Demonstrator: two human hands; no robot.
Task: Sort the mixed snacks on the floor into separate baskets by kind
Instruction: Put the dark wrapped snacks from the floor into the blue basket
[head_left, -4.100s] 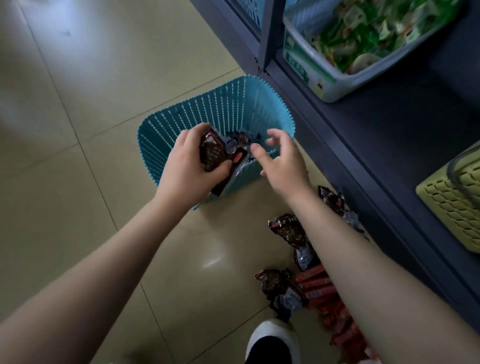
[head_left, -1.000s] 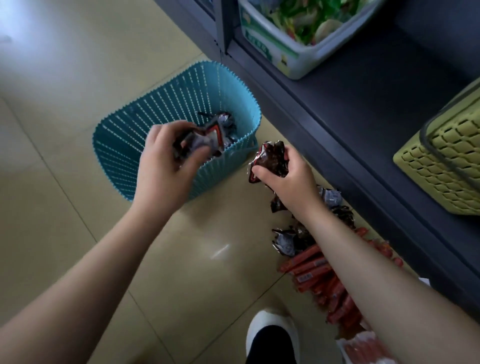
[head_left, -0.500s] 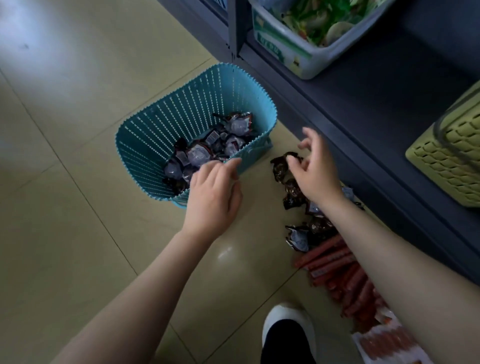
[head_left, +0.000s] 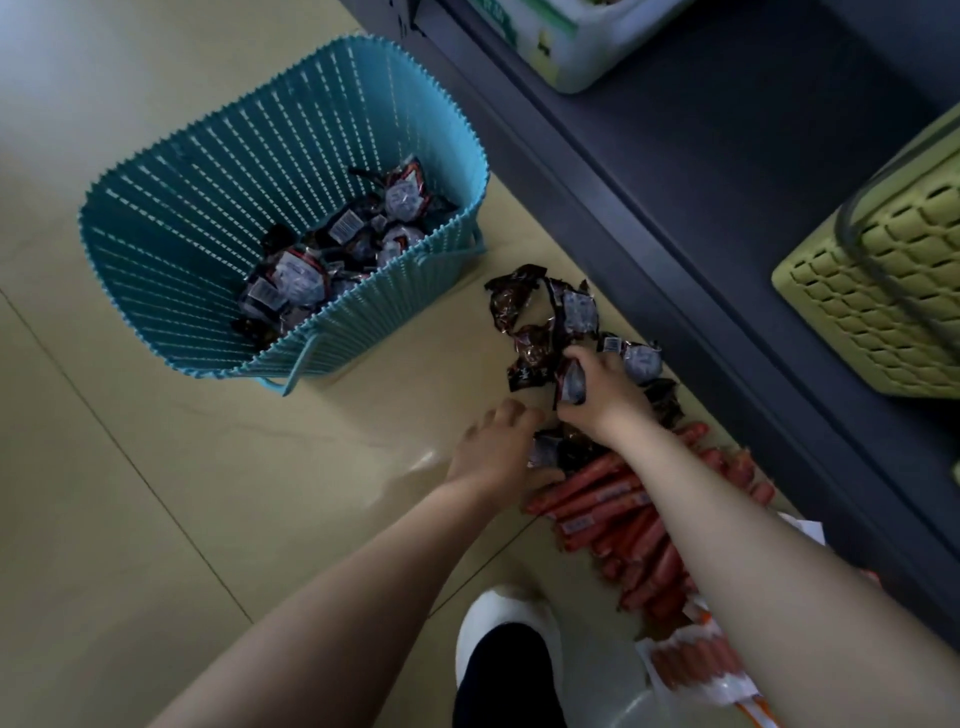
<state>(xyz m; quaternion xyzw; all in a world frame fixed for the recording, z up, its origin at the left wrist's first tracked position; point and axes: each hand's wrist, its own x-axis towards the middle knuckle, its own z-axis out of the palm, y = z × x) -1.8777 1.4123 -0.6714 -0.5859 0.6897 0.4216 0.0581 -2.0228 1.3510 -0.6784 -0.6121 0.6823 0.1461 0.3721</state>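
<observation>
Right hand (head_left: 602, 395) pinching dark snack packet (head_left: 570, 384) off floor pile; left hand (head_left: 498, 447) curled onto another packet (head_left: 545, 449), gathering batch for blue basket (head_left: 363, 332) nearby, part-filled.

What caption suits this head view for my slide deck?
Right hand grips dark foil snack packets beside the teal slatted plastic basket; left hand grasps another.

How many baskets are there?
3. A blue basket stands on the floor, a green basket sits on the dark shelf at right, and a white basket on the shelf at top. More may be hidden.
</observation>
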